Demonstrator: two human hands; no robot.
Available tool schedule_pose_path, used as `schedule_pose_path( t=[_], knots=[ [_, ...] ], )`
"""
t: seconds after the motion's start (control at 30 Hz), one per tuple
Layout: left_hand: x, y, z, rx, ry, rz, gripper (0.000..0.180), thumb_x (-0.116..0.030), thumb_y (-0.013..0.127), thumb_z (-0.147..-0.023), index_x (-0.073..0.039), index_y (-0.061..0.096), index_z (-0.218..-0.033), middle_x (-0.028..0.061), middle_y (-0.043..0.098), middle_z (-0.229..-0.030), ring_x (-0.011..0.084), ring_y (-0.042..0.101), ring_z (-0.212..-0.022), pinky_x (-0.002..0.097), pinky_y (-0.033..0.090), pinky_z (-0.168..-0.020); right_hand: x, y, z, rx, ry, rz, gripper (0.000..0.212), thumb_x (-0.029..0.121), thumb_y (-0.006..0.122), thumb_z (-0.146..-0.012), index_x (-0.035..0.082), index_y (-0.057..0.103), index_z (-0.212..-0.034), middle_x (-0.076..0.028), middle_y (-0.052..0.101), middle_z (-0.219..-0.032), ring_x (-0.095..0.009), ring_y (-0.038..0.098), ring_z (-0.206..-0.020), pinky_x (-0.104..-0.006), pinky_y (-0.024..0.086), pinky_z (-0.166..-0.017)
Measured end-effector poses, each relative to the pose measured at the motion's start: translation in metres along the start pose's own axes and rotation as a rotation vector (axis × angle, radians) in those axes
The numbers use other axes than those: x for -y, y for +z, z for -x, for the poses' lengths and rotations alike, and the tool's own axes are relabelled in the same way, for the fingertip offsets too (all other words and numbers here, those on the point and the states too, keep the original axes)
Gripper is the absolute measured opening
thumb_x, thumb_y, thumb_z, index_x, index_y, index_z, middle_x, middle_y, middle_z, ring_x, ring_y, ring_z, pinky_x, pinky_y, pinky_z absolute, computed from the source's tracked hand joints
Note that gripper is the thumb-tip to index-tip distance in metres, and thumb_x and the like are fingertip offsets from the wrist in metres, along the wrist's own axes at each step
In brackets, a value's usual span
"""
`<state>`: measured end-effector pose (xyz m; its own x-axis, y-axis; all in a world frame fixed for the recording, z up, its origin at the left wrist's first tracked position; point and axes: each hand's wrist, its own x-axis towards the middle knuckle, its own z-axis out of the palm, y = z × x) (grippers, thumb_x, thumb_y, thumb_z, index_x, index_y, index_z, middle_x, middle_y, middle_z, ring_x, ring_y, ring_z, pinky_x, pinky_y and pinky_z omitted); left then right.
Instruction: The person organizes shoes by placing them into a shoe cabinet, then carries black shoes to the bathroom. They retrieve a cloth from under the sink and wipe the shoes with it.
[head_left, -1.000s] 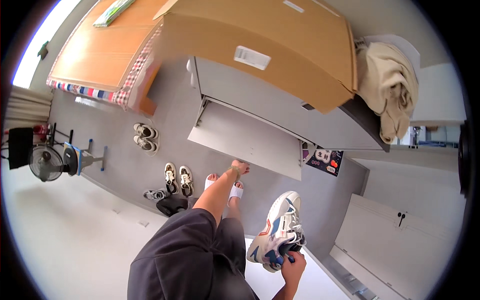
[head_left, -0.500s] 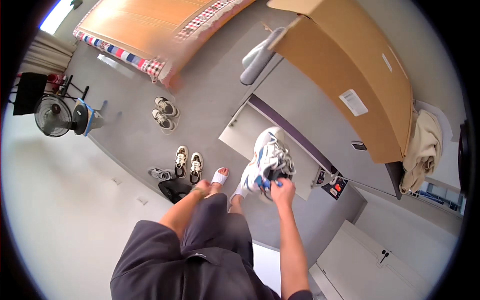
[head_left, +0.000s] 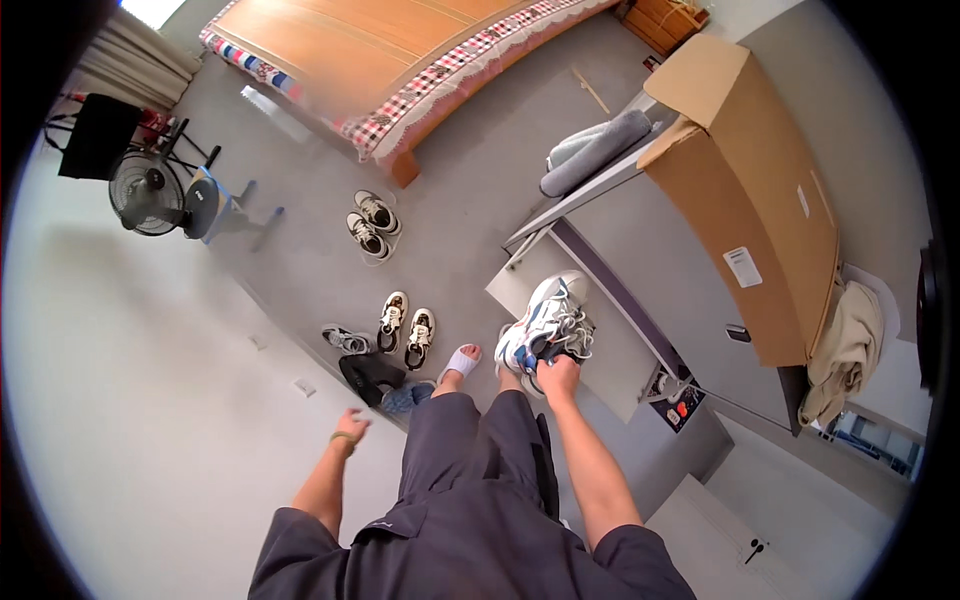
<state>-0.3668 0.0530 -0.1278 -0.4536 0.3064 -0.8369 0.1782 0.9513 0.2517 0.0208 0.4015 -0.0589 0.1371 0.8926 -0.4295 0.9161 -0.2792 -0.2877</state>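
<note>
My right hand (head_left: 558, 380) is closed on the heel end of white sneakers (head_left: 548, 312) with blue patches and loose pale laces. They appear to be a pair, one overlapping the other, with toes pointing away from me. Beneath them lies the pale open door panel (head_left: 600, 375) of a low grey cabinet (head_left: 650, 260). Out to the left, beside the white wall, my left hand (head_left: 350, 426) holds nothing, its fingers loosely apart, with a yellowish band at the wrist. Nearest to it on the floor are a black bag-like item (head_left: 368, 376) and blue footwear (head_left: 408, 397).
Black-and-white sneakers (head_left: 420, 338), a grey shoe (head_left: 345, 338) and another dark pair (head_left: 368, 230) stand on the floor. A large cardboard box (head_left: 740, 200) and beige cloth (head_left: 845, 350) top the cabinet. A fan (head_left: 147, 193) stands left; a bed (head_left: 400, 60) is at the back.
My left hand has swung left, away from my legs. The right hand keeps hold of the sneakers over the door panel. The whole view has shifted, showing more of the bed and far corner.
</note>
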Motion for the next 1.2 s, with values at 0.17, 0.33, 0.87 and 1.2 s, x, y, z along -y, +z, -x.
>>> schedule_pose_path(
  t=[0.17, 0.33, 0.87, 1.2],
  knots=[
    [-0.227, 0.076, 0.074, 0.076, 0.858, -0.178, 0.094, -0.027, 0.082, -0.075, -0.013, 0.031, -0.153, 0.0277, 0.037, -0.147, 0.0443, 0.040, -0.134, 0.0472, 0.036, -0.114, 0.007, -0.027, -0.009, 0.070, -0.063, 0.199, 0.030, 0.030, 0.070, -0.079, 0.003, 0.076, -0.091, -0.018, 0.072, -0.102, -0.037, 0.063, -0.107, -0.0488, 0.049, -0.094],
    [-0.366, 0.152, 0.103, 0.085, 1.021, -0.333, 0.089, -0.029, 0.084, -0.076, -0.024, 0.036, -0.151, 0.0270, 0.034, -0.148, 0.0446, 0.038, -0.137, 0.0464, 0.038, -0.114, -0.028, -0.016, -0.047, 0.028, -0.075, 0.033, 0.029, 0.033, 0.068, -0.080, 0.007, 0.076, -0.089, -0.015, 0.072, -0.095, -0.035, 0.063, -0.104, -0.0575, 0.043, -0.097],
    [-0.488, 0.198, 0.032, -0.168, 0.820, -0.342, 0.031, -0.008, 0.066, -0.083, -0.012, 0.060, -0.113, 0.0189, 0.045, -0.147, 0.0381, 0.057, -0.121, 0.0443, 0.056, -0.091, -0.050, -0.029, -0.100, -0.061, -0.286, -0.387, 0.028, 0.024, 0.082, -0.080, 0.001, 0.071, -0.090, -0.037, 0.047, -0.140, -0.046, 0.044, -0.134, -0.0441, 0.039, -0.108],
    [-0.436, 0.207, 0.044, -0.450, 0.997, -0.158, 0.055, -0.004, 0.064, -0.083, -0.009, 0.053, -0.137, 0.0163, 0.053, -0.140, 0.0354, 0.058, -0.118, 0.0433, 0.048, -0.101, -0.056, -0.003, -0.120, 0.003, -0.334, -0.347, 0.035, 0.033, 0.080, -0.084, 0.003, 0.071, -0.100, -0.034, 0.040, -0.143, -0.043, 0.038, -0.137, -0.0464, 0.034, -0.112]
  ],
)
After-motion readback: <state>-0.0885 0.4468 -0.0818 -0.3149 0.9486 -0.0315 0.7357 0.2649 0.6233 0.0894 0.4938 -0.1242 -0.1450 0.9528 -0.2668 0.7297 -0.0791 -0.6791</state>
